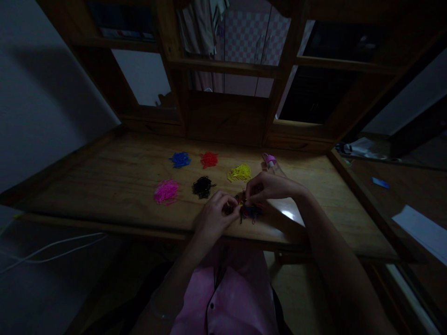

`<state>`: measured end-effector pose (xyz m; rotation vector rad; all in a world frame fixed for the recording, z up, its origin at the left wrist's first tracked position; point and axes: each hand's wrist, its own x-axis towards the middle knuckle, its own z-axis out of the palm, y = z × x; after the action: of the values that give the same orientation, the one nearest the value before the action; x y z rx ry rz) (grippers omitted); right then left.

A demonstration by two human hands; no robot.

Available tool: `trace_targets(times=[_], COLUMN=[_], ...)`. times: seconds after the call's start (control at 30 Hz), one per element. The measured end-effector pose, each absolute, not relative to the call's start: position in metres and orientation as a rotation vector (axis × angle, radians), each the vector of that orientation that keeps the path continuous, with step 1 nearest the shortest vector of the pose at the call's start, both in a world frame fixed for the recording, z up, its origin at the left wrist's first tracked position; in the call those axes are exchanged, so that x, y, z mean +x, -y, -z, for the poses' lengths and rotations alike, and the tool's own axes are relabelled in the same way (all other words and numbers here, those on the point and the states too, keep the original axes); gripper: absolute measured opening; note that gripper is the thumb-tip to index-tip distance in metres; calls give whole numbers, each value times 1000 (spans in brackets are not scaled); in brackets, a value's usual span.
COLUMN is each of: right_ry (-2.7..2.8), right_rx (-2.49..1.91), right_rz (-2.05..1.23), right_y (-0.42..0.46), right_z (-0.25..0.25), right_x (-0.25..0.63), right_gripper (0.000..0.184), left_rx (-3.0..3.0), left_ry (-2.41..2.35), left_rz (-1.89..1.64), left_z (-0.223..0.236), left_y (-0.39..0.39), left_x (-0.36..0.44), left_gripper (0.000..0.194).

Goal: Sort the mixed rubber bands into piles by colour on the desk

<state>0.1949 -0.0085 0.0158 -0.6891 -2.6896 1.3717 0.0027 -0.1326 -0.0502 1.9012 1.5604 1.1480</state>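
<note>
My left hand (219,211) is at the front of the wooden table (122,172), thumb and forefinger pinched together. My right hand (267,188) reaches in from the right, its fingertips also pinched and close to the left ones. A speck of yellow shows between the two hands, too small to make out. Beneath them lies a mixed pile of small thin clips (250,213), which look like paper clips, partly hidden by my fingers. Sorted heaps lie beyond and to the left: yellow clips (239,172), black clips (202,186), red clips (209,159), blue clips (180,159) and pink clips (166,191).
A clear container with a pink cap (270,160) lies behind my right hand. A wooden shelf frame (226,68) rises along the table's back edge. White paper (421,232) lies on a surface to the right. White cables (59,244) hang at the left.
</note>
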Motion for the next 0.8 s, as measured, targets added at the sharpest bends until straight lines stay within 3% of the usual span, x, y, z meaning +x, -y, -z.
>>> trace_targets(times=[0.43,0.8], right_ry=[2638,2537], right_rx=[-770,-631], right_rz=[-1331,-1357], right_y=[7,20], right_z=[-16,-19], right_x=[194,182], right_gripper=[30,40], left_rx=[1313,1311], left_ry=[-1366,-1277], left_rz=[-1280,-1316], left_z=[41,46], left_y=[134,131], left_x=[-3,-12], left_gripper=[18,20])
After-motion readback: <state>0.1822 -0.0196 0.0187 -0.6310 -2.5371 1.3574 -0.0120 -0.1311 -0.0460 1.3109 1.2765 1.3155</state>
